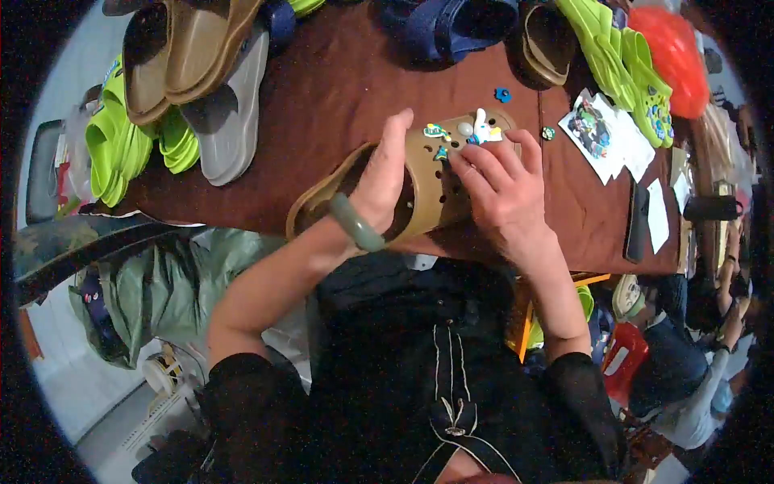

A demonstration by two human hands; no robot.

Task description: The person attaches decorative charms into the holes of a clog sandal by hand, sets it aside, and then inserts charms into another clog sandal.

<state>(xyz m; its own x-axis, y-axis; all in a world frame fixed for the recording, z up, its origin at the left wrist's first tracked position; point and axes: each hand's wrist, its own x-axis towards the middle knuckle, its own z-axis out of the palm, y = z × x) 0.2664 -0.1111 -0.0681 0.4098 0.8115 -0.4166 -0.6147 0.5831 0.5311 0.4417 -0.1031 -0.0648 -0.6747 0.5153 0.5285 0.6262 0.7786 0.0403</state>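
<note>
A brown clog (439, 189) lies at the table's near edge, its toe to the right. My left hand (383, 181), with a green bangle at the wrist, reaches into its opening and grips it; some fingers are hidden inside. On the clog's holed upper sit several shoe charms, among them a small blue one (441, 153), a green-and-white one (436, 131) and a white rabbit-like one (482, 127). My right hand (506, 181) has its fingers closed at the white charm, with the fingertips partly hiding it. A blue flower-shaped charm (503, 95) lies beyond the toe.
Brown and grey clogs (230, 121) and lime green clogs (117, 149) stand at the left. More lime clogs (645, 89), a red plastic bag (667, 60) and charm packets (601, 133) are at the right. Another person (685, 371) sits beyond the right side.
</note>
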